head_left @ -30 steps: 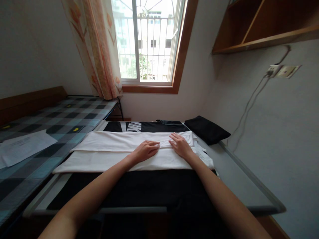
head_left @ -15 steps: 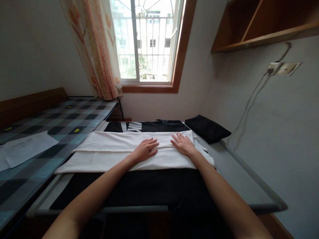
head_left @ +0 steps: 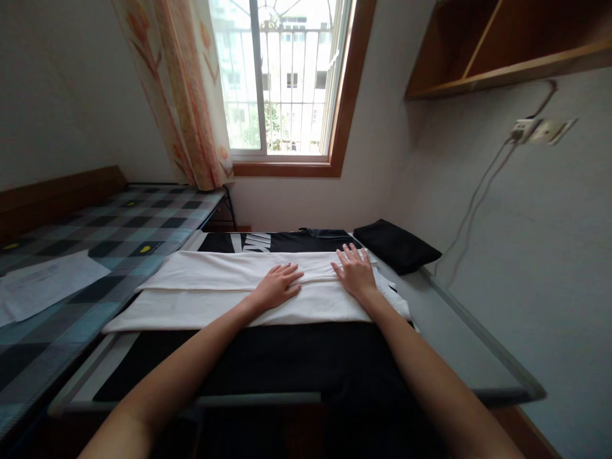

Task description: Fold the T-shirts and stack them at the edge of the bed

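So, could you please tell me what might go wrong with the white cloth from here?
Pressing with the left hand and right hand might set the small wrinkles between them into the white cloth. Sideways pushing could also drag the black cloth beneath, which reaches close to the near edge of the table.

Head-worn view, forward and down across table (head_left: pixel 471 341)

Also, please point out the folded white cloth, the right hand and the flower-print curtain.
Folded white cloth (head_left: pixel 315 299), head view: its near panel.
Right hand (head_left: pixel 356 274), head view: back of it.
Flower-print curtain (head_left: pixel 184 95), head view: its middle folds.
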{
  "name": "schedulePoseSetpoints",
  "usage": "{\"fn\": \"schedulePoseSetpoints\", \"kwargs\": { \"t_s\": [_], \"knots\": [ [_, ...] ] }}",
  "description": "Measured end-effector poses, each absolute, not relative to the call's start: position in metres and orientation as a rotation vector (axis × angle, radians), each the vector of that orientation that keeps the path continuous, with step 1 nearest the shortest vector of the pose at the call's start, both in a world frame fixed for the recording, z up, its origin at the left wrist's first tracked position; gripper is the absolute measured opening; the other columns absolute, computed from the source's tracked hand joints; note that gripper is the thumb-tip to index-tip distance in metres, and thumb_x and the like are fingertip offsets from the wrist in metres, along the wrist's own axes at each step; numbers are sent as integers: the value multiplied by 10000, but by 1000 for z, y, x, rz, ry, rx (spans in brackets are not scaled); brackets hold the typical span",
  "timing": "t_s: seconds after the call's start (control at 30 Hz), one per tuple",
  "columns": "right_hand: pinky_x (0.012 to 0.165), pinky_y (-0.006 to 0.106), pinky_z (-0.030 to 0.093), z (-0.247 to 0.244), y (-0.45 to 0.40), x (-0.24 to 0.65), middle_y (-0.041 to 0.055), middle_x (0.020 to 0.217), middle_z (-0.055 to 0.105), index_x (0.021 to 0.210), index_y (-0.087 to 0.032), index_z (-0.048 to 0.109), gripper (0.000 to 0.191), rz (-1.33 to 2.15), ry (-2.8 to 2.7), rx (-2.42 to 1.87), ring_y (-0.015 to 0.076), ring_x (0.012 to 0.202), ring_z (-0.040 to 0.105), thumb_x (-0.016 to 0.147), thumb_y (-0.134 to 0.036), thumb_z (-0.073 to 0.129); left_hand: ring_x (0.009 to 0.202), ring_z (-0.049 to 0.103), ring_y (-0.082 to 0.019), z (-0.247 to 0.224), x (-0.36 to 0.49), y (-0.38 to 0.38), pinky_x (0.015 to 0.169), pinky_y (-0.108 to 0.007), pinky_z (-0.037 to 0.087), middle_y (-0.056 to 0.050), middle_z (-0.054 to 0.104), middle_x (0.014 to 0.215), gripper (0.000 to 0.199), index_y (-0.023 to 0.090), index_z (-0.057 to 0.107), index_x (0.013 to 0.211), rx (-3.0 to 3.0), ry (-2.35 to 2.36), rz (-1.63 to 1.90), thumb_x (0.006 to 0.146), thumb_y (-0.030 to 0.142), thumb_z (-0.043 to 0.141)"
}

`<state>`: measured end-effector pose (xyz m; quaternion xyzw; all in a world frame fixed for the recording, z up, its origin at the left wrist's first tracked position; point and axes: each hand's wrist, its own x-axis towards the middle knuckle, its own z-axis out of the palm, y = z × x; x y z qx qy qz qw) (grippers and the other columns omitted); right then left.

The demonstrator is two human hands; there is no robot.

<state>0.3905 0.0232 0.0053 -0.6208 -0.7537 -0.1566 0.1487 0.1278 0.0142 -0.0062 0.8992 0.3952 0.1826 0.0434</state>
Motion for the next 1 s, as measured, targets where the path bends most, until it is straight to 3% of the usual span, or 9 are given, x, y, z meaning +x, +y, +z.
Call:
{"fn": "schedulePoseSetpoints", "kwargs": {
  "t_s": [0.23,0.57,0.77,1.0],
  "knots": [
    [1129,474,187,-8,29,375,135,1529,334,1458,-216,396,637,-55,-2284,-1949,272,1422,250,970,-573,195,1381,361,-246,-6,128,13,1145,-413,263,-71,433,1479,456,253,532,1353,2761,1228,536,948,436,434],
    [1143,479,166,-2,38,400,111,1554,289,1482,-247,351,676,-19,-2183,-2156,268,1436,215,952,-618,158,1431,241,-292,-1,109,25,1145,-497,199,-63,305,1552,579,294,441,1419,2634,1561,339,950,594,280],
    [1147,458,165,-5,40,404,96,1550,302,1481,-239,356,654,-47,-2183,-2167,261,1432,227,960,-591,177,1433,221,-323,-3,57,47,1131,-564,165,-89,289,1555,561,271,424,1433,2479,1927,269,953,541,318],
    [1148,452,169,-4,38,400,86,1544,319,1471,-230,377,628,-55,-2161,-2169,254,1428,238,966,-562,206,1414,270,-334,-1,-56,50,1119,-548,206,-112,310,1541,593,236,391,1459,2217,2334,121,952,524,284]
  ]
}}
